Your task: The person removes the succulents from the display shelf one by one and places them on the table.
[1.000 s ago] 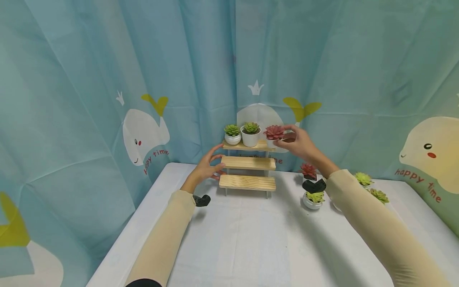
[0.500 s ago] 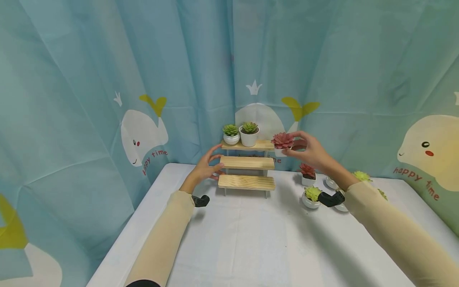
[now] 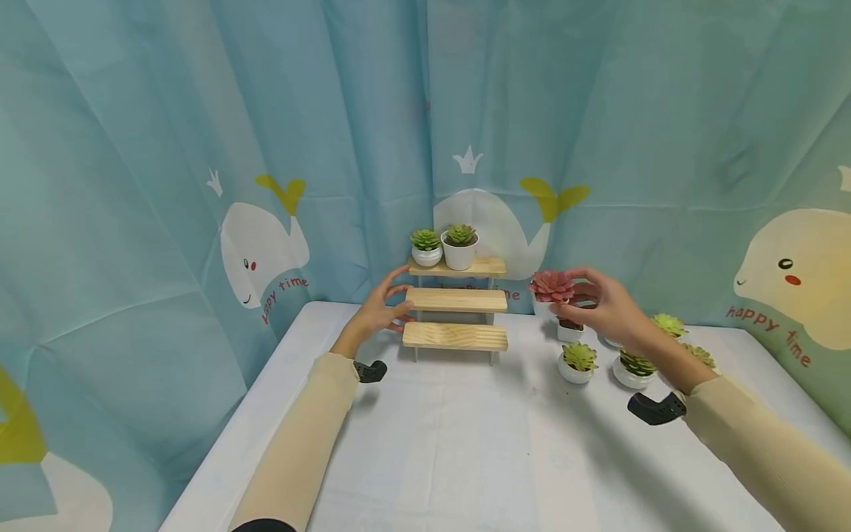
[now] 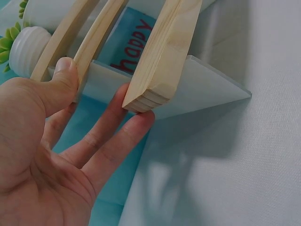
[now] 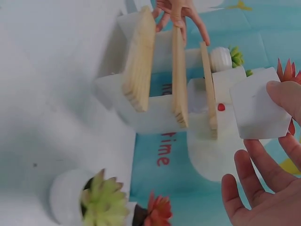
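Observation:
My left hand (image 3: 377,316) is at the left end of a three-tier wooden stand (image 3: 455,335). In the left wrist view its spread, fairly straight fingers touch the board ends, with the thumb against the middle board. The right hand (image 3: 608,307) holds a red potted succulent (image 3: 552,287) in the air, right of the stand. Its square white pot (image 5: 258,106) is gripped between thumb and fingers in the right wrist view. On the top tier stand two green potted succulents, a small one in a round pot (image 3: 426,247) and a larger one (image 3: 460,247).
Several more potted succulents stand on the table's right side: a yellow-green one (image 3: 577,362), a darker green one (image 3: 634,367) and another red one (image 3: 570,331), partly covered by the right hand. A blue whale-print curtain (image 3: 372,133) hangs behind the white-covered table (image 3: 465,443).
The right hand has carried the red potted succulent from beside the top tier's right end rightward and down, away from the stand. The left hand has stayed at the stand.

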{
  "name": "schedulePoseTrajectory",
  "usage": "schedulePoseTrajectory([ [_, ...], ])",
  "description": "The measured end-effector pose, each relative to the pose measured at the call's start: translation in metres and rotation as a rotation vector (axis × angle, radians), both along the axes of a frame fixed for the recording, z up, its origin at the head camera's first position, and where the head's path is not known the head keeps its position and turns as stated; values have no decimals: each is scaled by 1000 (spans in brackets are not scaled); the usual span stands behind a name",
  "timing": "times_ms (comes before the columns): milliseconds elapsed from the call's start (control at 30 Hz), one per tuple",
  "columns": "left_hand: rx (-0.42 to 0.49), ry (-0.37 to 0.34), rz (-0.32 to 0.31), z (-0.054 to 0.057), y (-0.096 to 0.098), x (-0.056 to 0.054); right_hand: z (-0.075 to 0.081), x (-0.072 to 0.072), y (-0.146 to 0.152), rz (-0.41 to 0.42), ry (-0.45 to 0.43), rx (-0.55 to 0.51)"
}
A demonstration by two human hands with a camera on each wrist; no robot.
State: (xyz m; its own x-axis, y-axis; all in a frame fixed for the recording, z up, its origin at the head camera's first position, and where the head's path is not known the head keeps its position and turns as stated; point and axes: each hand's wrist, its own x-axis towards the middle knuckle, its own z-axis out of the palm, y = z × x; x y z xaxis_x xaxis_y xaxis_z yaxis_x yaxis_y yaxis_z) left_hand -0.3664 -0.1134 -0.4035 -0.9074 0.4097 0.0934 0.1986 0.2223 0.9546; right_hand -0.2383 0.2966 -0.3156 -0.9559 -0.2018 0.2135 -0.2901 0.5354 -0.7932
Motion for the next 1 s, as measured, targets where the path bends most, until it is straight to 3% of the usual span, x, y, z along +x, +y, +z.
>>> schedulePoseTrajectory([
  [267, 12, -7, -2, 0, 0, 1, -13, 24, 16, -41, -7, 68],
  [533, 15, 10, -16, 1, -1, 0, -23, 48, 31, -57, -27, 32],
  [1000, 8, 6, -6, 0, 0, -1, -48, 76, 46, -121, -40, 31],
])
